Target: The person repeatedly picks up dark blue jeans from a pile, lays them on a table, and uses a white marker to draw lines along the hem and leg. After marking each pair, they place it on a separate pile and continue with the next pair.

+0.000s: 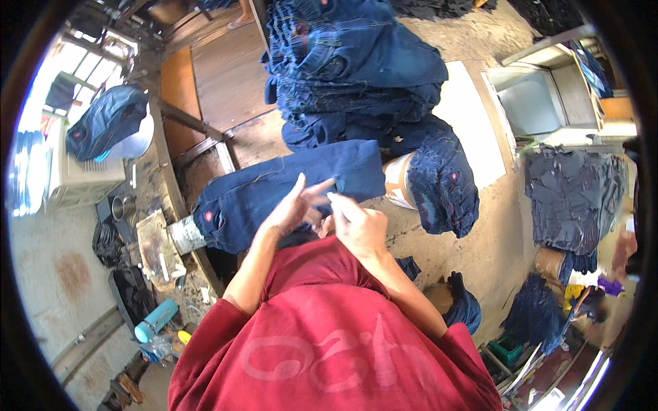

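Observation:
A dark blue pair of jeans [281,185] is stretched crosswise in front of me, with loose threads on its surface and a small red patch near its left end. Over its near edge, my left hand [295,211] is raised with the fingers apart and somewhat blurred; nothing shows in it. Close beside it, my right hand [361,229] is closed round a small white stick-like piece [334,198], whose exact kind I cannot make out. The hands nearly meet, and I cannot tell whether their fingertips touch.
Beyond the jeans rises a tall heap of folded jeans [349,61]. More denim [445,178] drapes over a round support at right. Grey cloth pieces [572,198] are stacked farther right. At left are a worn ledge [157,240], a turquoise bottle [156,320] and a denim bundle [110,123].

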`<state>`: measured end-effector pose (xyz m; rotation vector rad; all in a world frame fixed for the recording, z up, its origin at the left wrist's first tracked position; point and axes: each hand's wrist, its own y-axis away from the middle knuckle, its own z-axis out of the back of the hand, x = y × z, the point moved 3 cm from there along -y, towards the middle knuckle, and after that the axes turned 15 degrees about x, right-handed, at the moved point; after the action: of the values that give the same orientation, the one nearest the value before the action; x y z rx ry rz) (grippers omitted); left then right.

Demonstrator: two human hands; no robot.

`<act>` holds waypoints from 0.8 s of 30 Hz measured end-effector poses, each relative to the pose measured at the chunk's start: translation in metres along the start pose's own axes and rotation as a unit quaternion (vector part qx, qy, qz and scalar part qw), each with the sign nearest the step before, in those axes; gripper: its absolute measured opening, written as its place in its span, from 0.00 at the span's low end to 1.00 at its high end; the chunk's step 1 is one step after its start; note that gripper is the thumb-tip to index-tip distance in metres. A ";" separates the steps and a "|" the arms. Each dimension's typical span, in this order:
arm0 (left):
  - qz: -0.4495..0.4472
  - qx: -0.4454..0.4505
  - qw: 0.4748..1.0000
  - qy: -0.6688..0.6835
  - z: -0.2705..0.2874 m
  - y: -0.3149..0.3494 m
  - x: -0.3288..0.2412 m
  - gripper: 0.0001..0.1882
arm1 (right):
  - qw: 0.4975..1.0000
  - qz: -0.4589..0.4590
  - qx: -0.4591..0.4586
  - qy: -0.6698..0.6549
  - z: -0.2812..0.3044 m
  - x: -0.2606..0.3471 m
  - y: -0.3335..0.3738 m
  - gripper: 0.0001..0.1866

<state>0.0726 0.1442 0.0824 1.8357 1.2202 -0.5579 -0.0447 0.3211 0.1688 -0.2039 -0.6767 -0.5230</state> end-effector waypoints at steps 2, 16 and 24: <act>0.030 -0.264 0.902 -0.341 0.024 0.058 -0.021 0.48 | 0.988 -0.083 0.027 -0.125 0.009 -0.011 0.017 0.13; -0.140 -0.586 0.793 0.093 0.064 0.209 0.051 0.20 | 0.914 -0.260 0.014 -0.311 -0.001 -0.046 0.045 0.10; -0.006 -0.243 0.952 0.184 0.052 0.202 0.021 0.25 | 0.926 -0.229 0.045 -0.296 -0.030 0.005 0.032 0.12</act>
<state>0.2676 0.0767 0.1193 1.5405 1.4592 0.0944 -0.0079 0.3357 0.1485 -0.1143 -1.3534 -0.8900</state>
